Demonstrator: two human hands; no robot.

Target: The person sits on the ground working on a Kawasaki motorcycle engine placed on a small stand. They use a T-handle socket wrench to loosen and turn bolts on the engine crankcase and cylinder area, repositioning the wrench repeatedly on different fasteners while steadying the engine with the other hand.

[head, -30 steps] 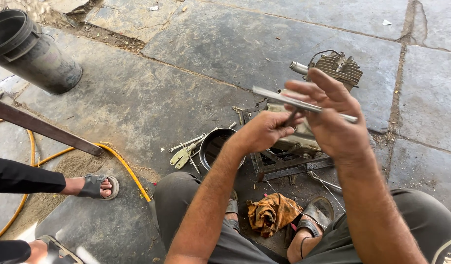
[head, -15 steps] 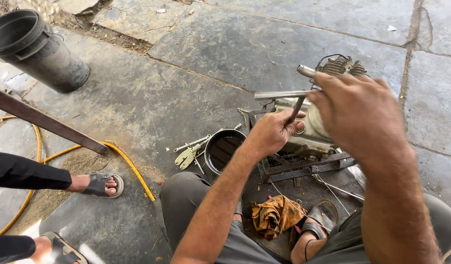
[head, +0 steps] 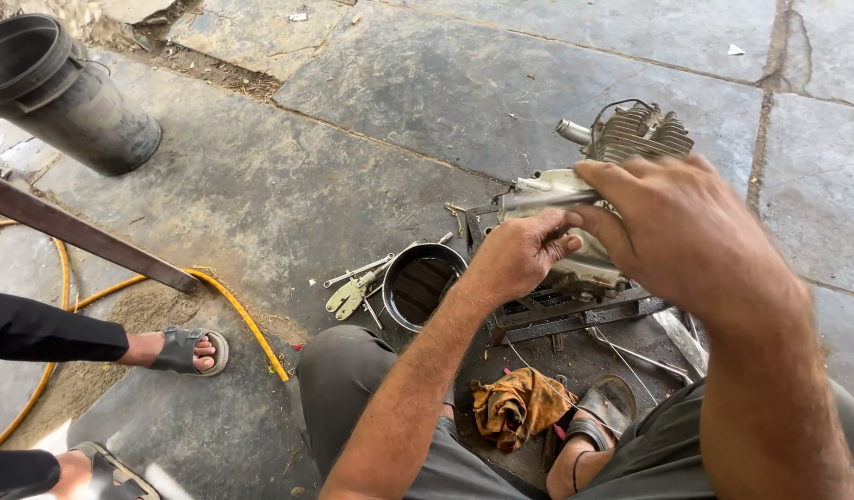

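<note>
My right hand (head: 679, 233) is raised close to the camera and grips a slim grey metal rod (head: 538, 199) that lies level. My left hand (head: 519, 255) pinches the same rod near its middle from below. Behind both hands a small finned engine (head: 630, 139) sits on a low metal stand (head: 575, 310) on the stone floor. The hands hide much of the engine body.
A dark round metal bowl (head: 422, 285) and several small tools (head: 353, 287) lie left of the stand. An orange rag (head: 517, 406) lies between my sandalled feet. Another person's sandalled foot (head: 181, 350), a yellow hose (head: 237, 315), a rusty bar (head: 84, 236) and a black pipe (head: 66, 93) are at left.
Both hands with the rod have shifted right and nearer the camera. My right hand now covers more of the engine.
</note>
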